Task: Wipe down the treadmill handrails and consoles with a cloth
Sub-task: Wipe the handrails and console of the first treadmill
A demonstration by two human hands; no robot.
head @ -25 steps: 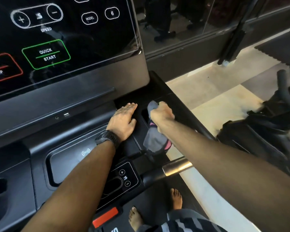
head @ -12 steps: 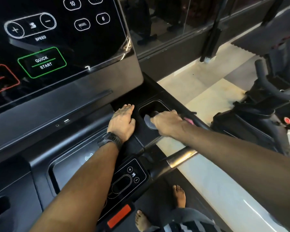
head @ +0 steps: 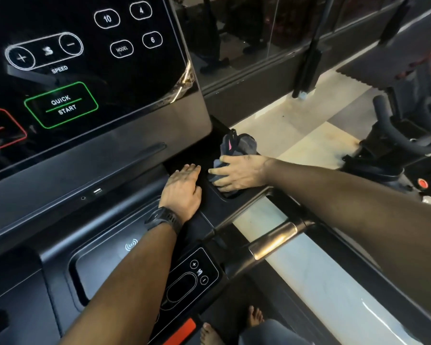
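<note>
The treadmill console [head: 90, 78] fills the upper left, its black screen lit with speed and quick-start buttons. Below it, my left hand [head: 182, 190] rests flat, fingers straight, on the black console deck. Just to its right my right hand [head: 241, 173] grips a grey cloth with pink trim [head: 239, 144] and presses it into the cup-holder recess [head: 225, 195] at the console's right end. Part of the cloth bunches up beyond my fingers. The right handrail [head: 271, 242], black with a metal sensor band, runs out below my right forearm.
A small speed keypad [head: 197, 272] and a red safety tab [head: 182, 329] sit near the deck's front edge. My bare feet [head: 254, 317] stand on the belt. An exercise bike [head: 396, 145] stands on the tiled floor to the right. A glass wall runs behind.
My right hand lowered the hanging cloth into the cup-holder recess and rubbed it there; the cloth now bunches at the recess's far side. My left hand has stayed flat on the deck.
</note>
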